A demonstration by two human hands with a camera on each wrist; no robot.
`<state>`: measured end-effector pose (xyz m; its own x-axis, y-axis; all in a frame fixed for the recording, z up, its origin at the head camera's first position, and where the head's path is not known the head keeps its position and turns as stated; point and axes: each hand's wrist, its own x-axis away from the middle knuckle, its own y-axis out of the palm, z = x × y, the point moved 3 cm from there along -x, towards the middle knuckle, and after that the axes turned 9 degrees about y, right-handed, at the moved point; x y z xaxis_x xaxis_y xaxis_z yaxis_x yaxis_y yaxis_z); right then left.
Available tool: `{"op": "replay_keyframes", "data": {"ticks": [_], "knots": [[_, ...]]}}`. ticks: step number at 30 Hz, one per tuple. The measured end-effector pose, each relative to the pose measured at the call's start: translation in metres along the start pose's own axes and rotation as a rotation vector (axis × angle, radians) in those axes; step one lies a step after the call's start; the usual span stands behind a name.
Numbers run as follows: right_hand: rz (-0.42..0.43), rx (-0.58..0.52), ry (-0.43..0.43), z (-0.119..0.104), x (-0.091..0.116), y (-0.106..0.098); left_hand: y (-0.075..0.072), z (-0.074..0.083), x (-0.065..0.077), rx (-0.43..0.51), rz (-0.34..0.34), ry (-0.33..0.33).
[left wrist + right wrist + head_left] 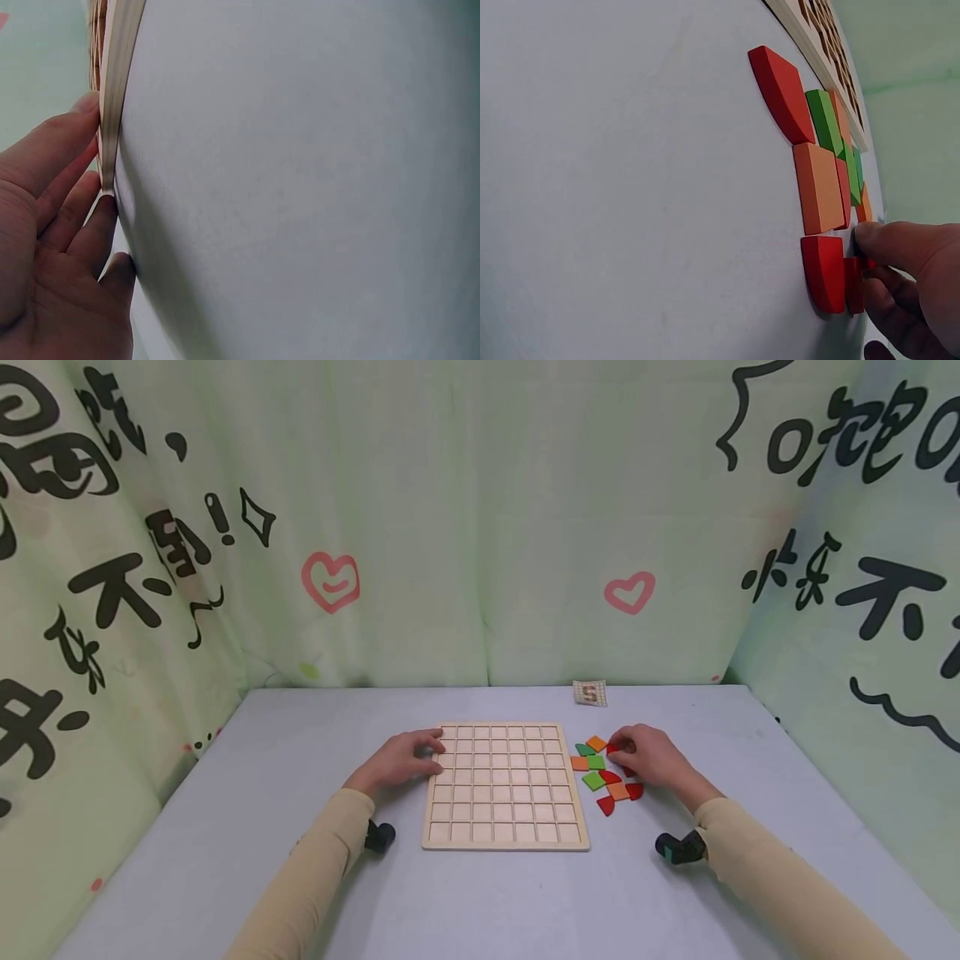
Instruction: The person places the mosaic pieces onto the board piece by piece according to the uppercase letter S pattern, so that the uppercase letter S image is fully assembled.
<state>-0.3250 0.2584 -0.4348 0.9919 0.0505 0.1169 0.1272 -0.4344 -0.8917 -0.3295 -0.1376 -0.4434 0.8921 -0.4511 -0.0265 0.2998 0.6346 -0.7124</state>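
A wooden grid board [504,787] with rows of square recesses lies flat on the table. My left hand [401,757] touches its left edge, with thumb and fingertips against the wooden rim [112,112] in the left wrist view. To the board's right, my right hand [651,755] pinches a red piece, mostly hidden by the fingers. Around it lie flat colored pieces: an orange square [817,187], a red curved piece [780,94], a green square [593,780], a dark green curved piece [585,749] and several others.
A small patterned card [590,693] lies near the table's back edge. The white table [300,743] is bordered by a pale green curtain [480,527] with writing and hearts. Each wrist wears a dark camera, one beside the left sleeve [330,843].
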Motion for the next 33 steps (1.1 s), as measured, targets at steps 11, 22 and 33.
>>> {"op": "replay_keyframes", "data": {"ticks": [11, 22, 33], "knots": [[0.027, -0.073, 0.021, -0.010, -0.003, -0.004, 0.000, 0.000, -0.001, -0.005, -0.004, 0.004], [0.043, -0.131, -0.007, -0.036, -0.009, 0.004, 0.001, -0.002, -0.001, 0.004, 0.004, -0.010], [0.019, -0.158, -0.091, -0.060, -0.016, 0.015, 0.000, 0.000, -0.001, 0.002, 0.004, 0.001]]}}
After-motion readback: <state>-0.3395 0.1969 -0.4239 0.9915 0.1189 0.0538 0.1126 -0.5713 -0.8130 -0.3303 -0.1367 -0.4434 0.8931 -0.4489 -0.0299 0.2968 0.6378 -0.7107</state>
